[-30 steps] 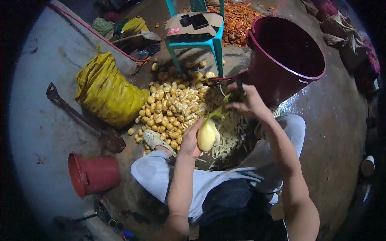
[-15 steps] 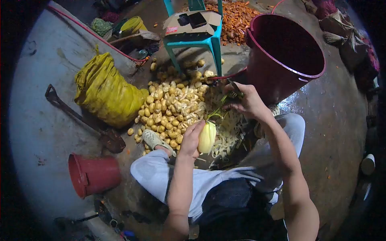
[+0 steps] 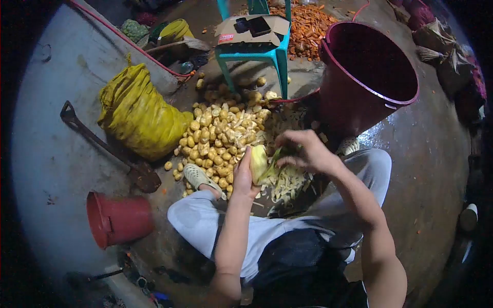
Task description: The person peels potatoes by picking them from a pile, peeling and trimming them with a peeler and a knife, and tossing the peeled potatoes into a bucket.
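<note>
My left hand (image 3: 245,174) is wrapped round a pale yellow-green, partly peeled vegetable (image 3: 259,163), held upright above the floor. Its exact kind is unclear. Close on its right side, my right hand (image 3: 307,150) has curled fingers, with green peel (image 3: 275,163) between it and the vegetable. Something dark shows inside the right hand, mostly hidden by the fingers. Below and beyond both hands lies a heap of yellowish potatoes (image 3: 213,141), several of them pale as if peeled. Pale peelings (image 3: 287,185) cover the floor under my right hand.
A large dark red tub (image 3: 344,97) stands front right. A teal chair (image 3: 251,50) carries cardboard and phone-like devices, with orange pieces (image 3: 308,28) heaped behind. Leftward are a yellow sack (image 3: 144,115), a shovel (image 3: 102,149) and a red bucket (image 3: 123,220).
My right hand has come down and inward to the vegetable from higher up, where green strands and a dark tool showed in it. The left hand has tilted the vegetable slightly and moved a little.
</note>
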A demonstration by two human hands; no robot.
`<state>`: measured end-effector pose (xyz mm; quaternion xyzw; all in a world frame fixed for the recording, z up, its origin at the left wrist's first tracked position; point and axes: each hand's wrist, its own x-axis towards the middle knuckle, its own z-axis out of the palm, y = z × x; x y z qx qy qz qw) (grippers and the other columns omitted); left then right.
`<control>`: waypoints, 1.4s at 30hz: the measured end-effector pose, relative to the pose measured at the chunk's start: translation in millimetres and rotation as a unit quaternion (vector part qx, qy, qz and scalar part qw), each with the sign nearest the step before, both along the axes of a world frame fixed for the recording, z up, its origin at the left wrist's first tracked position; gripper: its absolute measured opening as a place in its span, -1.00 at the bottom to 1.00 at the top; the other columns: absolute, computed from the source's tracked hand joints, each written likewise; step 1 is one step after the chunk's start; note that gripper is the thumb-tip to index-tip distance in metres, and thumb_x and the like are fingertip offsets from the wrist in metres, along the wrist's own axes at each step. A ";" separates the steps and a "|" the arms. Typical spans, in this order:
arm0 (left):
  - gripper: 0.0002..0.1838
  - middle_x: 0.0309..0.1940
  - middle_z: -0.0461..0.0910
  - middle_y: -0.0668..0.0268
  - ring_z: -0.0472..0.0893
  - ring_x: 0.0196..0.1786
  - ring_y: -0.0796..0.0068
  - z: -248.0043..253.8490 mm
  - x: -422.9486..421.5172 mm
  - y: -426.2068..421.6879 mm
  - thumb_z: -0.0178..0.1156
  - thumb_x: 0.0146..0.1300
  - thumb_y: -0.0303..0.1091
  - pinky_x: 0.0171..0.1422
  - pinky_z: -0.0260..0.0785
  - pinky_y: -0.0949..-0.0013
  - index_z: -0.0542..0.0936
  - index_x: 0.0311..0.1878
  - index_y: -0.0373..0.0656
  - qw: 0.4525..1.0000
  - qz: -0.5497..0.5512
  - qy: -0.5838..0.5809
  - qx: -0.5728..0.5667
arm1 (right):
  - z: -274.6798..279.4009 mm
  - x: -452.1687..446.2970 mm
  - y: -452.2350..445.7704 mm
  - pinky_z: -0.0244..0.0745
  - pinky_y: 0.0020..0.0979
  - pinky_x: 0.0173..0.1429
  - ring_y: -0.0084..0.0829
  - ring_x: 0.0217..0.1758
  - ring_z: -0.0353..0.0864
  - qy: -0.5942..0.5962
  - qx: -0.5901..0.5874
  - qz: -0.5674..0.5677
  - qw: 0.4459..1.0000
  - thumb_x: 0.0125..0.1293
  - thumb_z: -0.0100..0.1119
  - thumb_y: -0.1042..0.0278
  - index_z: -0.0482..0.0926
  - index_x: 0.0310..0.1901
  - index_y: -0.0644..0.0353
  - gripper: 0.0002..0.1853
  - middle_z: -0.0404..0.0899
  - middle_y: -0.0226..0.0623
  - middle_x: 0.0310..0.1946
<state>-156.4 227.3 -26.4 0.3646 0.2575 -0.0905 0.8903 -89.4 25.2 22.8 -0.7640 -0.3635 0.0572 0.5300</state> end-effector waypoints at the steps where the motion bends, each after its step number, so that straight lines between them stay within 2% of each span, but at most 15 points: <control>1: -0.58 -0.17 0.65 0.23 0.68 -0.25 0.44 0.3 -0.9 -1.5 0.00 0.47 0.00 -0.41 0.57 0.32 0.55 0.03 -0.20 1.000 -0.011 -0.016 0.022 | -0.3 -1.3 1.0 0.52 -0.29 0.04 -0.16 -0.05 0.67 -0.018 -0.003 -0.005 1.000 -0.07 0.53 0.44 0.56 -0.12 0.26 -0.56 0.65 -0.08 -0.21; 4: -0.59 -0.29 0.64 0.27 0.64 -0.38 0.49 3.5 -8.5 3.1 0.05 0.46 -0.02 -0.39 0.55 0.37 0.55 0.05 -0.21 0.987 -0.138 -0.055 0.056 | 0.8 15.0 -8.5 0.51 -0.30 0.07 -0.22 -0.05 0.67 -0.049 -0.002 -0.074 0.996 -0.11 0.47 0.56 0.58 -0.09 0.25 -0.54 0.66 -0.10 -0.19; 6: -0.58 -0.39 0.60 0.27 0.61 -0.43 0.46 3.8 -10.8 -1.7 0.04 0.46 -0.01 -0.41 0.52 0.38 0.54 0.03 -0.22 0.978 -0.153 -0.057 0.128 | -8.8 41.3 -17.5 0.54 -0.41 0.03 -0.59 -0.11 0.55 0.023 0.034 -0.140 0.989 -0.01 0.46 0.64 0.54 -0.11 0.32 -0.61 0.65 -0.32 -0.23; 12: -0.66 -0.32 0.62 0.25 0.62 -0.40 0.49 -8.5 -2.4 11.6 0.05 0.47 -0.08 -0.40 0.55 0.33 0.56 0.01 -0.17 0.989 -0.064 -0.034 -0.127 | -1.0 25.9 -15.8 0.51 -0.40 -0.01 -0.59 -0.15 0.52 0.015 0.057 -0.093 0.994 -0.01 0.54 0.51 0.55 -0.10 0.31 -0.57 0.64 -0.31 -0.24; 17: -0.61 -0.31 0.62 0.27 0.64 -0.38 0.44 12.8 -3.6 -8.8 0.04 0.46 -0.05 -0.39 0.57 0.34 0.56 -0.01 -0.23 1.000 -0.009 0.004 0.008 | 1.0 -4.0 -3.5 0.54 -0.32 0.00 -0.15 -0.13 0.66 -0.074 0.000 -0.005 0.997 -0.20 0.46 0.63 0.56 -0.11 0.26 -0.51 0.63 -0.12 -0.24; 21: -0.48 -0.46 0.54 0.24 0.57 -0.40 0.39 21.6 -13.8 -2.0 0.03 0.44 0.06 -0.35 0.47 0.34 0.54 0.05 -0.29 0.981 -0.188 -0.004 0.037 | -3.2 37.0 -30.2 0.56 -0.37 -0.03 -0.48 -0.05 0.62 -0.044 0.007 -0.135 0.990 -0.06 0.40 0.67 0.55 -0.07 0.31 -0.56 0.65 -0.22 -0.18; 22: -0.48 -0.46 0.54 0.24 0.57 -0.40 0.39 17.6 -12.0 0.1 0.03 0.44 0.06 -0.35 0.47 0.34 0.54 0.05 -0.29 0.981 -0.189 -0.008 0.038 | -8.9 41.9 -32.8 0.55 -0.39 -0.02 -0.53 -0.05 0.59 0.113 0.099 -0.137 0.979 -0.03 0.42 0.65 0.55 -0.06 0.32 -0.56 0.66 -0.24 -0.19; 24: -0.53 -0.32 0.59 0.21 0.61 -0.33 0.49 -4.3 -8.0 8.1 0.05 0.45 -0.01 -0.31 0.54 0.34 0.55 0.02 -0.30 0.953 -0.176 -0.080 -0.233 | -22.3 40.8 -27.4 0.54 -0.40 0.02 -0.58 -0.06 0.57 0.111 0.172 -0.102 0.973 0.02 0.47 0.59 0.54 -0.06 0.36 -0.58 0.67 -0.29 -0.20; 26: -0.52 -0.28 0.61 0.23 0.62 -0.31 0.50 -6.6 -5.9 6.3 0.04 0.46 -0.01 -0.27 0.54 0.37 0.55 0.07 -0.31 0.974 -0.118 -0.071 -0.179 | -5.0 17.7 -16.9 0.56 -0.35 0.02 -0.52 -0.07 0.60 -0.031 0.048 -0.057 0.997 0.04 0.45 0.58 0.54 -0.06 0.34 -0.60 0.66 -0.26 -0.17; 30: -0.57 -0.23 0.63 0.27 0.61 -0.30 0.54 15.0 -7.8 -5.6 0.03 0.48 -0.05 -0.28 0.51 0.43 0.59 0.05 -0.25 0.996 -0.012 -0.014 0.088 | 0.3 -17.5 -0.5 0.56 -0.26 -0.03 -0.06 -0.13 0.63 -0.041 -0.069 -0.014 0.997 -0.08 0.42 0.63 0.59 -0.11 0.25 -0.59 0.63 -0.13 -0.24; 33: -0.59 -0.28 0.64 0.31 0.61 -0.34 0.58 11.5 -15.7 -6.8 0.03 0.50 -0.08 -0.29 0.50 0.47 0.62 0.01 -0.27 0.987 -0.092 -0.046 0.125 | 2.3 13.5 -16.1 0.54 -0.30 0.06 -0.26 0.00 0.66 -0.029 0.004 -0.107 0.994 -0.19 0.42 0.63 0.59 -0.06 0.20 -0.48 0.66 -0.09 -0.15; 36: -0.57 -0.31 0.64 0.29 0.59 -0.44 0.58 20.7 -15.1 -11.9 -0.02 0.51 -0.10 -0.46 0.51 0.44 0.57 0.10 -0.31 0.976 -0.151 -0.071 0.138 | 7.6 39.9 -32.7 0.54 -0.43 0.00 -0.52 -0.16 0.65 0.057 0.050 -0.195 0.978 -0.04 0.37 0.68 0.58 -0.10 0.29 -0.61 0.71 -0.22 -0.26; 37: -0.58 -0.31 0.64 0.34 0.59 -0.37 0.62 19.7 -15.7 -7.8 0.05 0.49 -0.10 -0.29 0.47 0.52 0.61 0.06 -0.32 0.982 -0.144 -0.072 0.101 | 8.9 40.7 -35.1 0.54 -0.37 0.00 -0.45 -0.17 0.66 0.003 0.034 -0.168 0.985 -0.01 0.39 0.63 0.57 -0.10 0.29 -0.63 0.68 -0.16 -0.28; 40: -0.56 -0.31 0.64 0.35 0.59 -0.36 0.63 18.9 -9.9 -11.0 0.05 0.49 -0.09 -0.29 0.47 0.52 0.60 0.08 -0.32 0.991 -0.056 -0.050 0.115 | 5.6 7.3 -12.8 0.54 -0.37 -0.04 -0.46 -0.19 0.64 -0.013 0.006 -0.034 0.999 -0.06 0.42 0.67 0.58 -0.13 0.24 -0.61 0.67 -0.23 -0.26; 42: -0.57 -0.31 0.64 0.35 0.59 -0.34 0.64 18.1 -10.8 -6.6 0.04 0.50 -0.10 -0.28 0.47 0.52 0.60 0.08 -0.31 0.990 -0.067 -0.049 0.117 | 13.5 -16.2 -1.8 0.54 -0.33 -0.04 -0.23 -0.20 0.65 -0.028 -0.031 0.020 0.999 -0.09 0.42 0.67 0.59 -0.13 0.23 -0.59 0.64 -0.19 -0.25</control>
